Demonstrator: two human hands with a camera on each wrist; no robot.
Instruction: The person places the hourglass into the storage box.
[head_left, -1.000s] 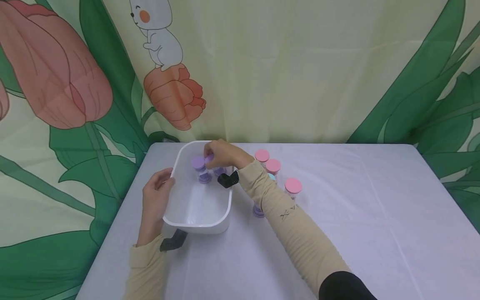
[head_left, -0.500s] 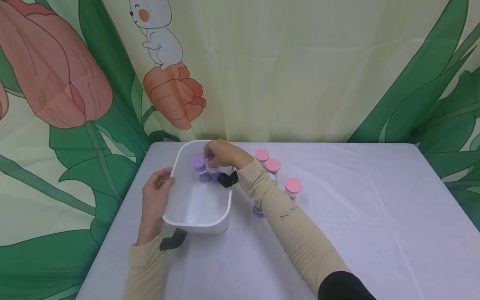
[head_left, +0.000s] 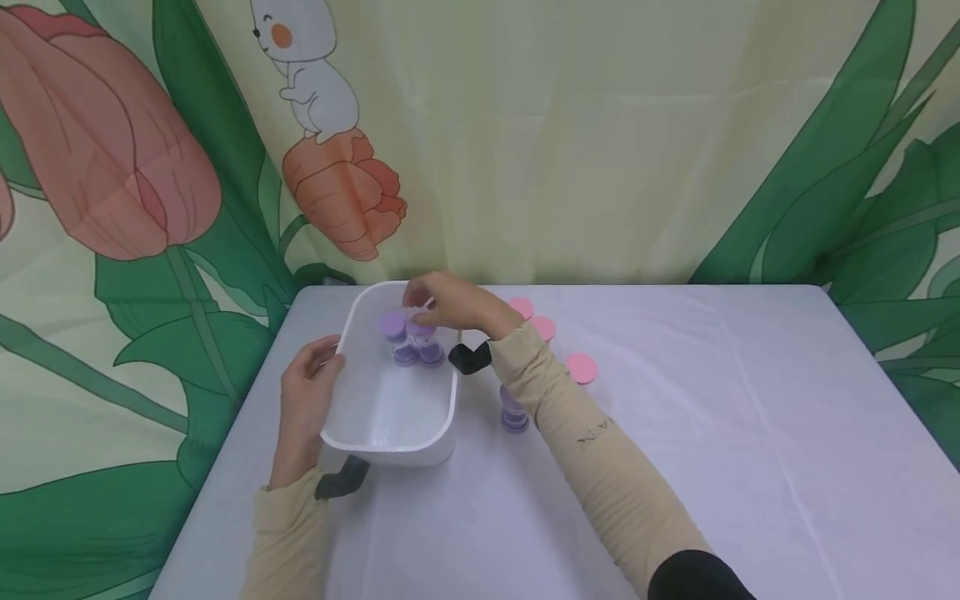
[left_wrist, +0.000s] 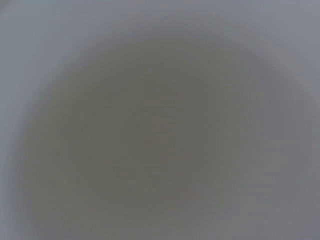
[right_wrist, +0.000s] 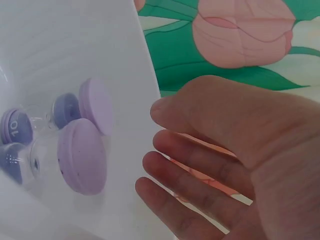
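Two sand timers with purple ends stand side by side toward the back of a white plastic tub [head_left: 420, 456]: the left sand timer [head_left: 393, 326] and the right sand timer [head_left: 431, 353]. My right hand [head_left: 455, 302] hovers above the right one, its fingers spread. In the right wrist view a gap separates that hand [right_wrist: 215, 155] from the purple caps, and nothing is held. One lower end, on a sand timer [right_wrist: 17, 126], bears a "10". My left hand [head_left: 307, 396] rests against the tub's left side, fingertips partly hidden at the rim. The left wrist view is only a grey blur.
Right of the tub, partly behind my right forearm, stand several more sand timers: a purple one [head_left: 514, 417] and ones with pink caps [head_left: 581, 367]. A white cloth covers the table [head_left: 720, 433]. Behind it hangs a printed curtain [head_left: 600, 167].
My right hand has lowered the right sand timer onto the tub floor and let go, its fingers now spread and drawn slightly up and away. My left hand keeps its place at the tub.
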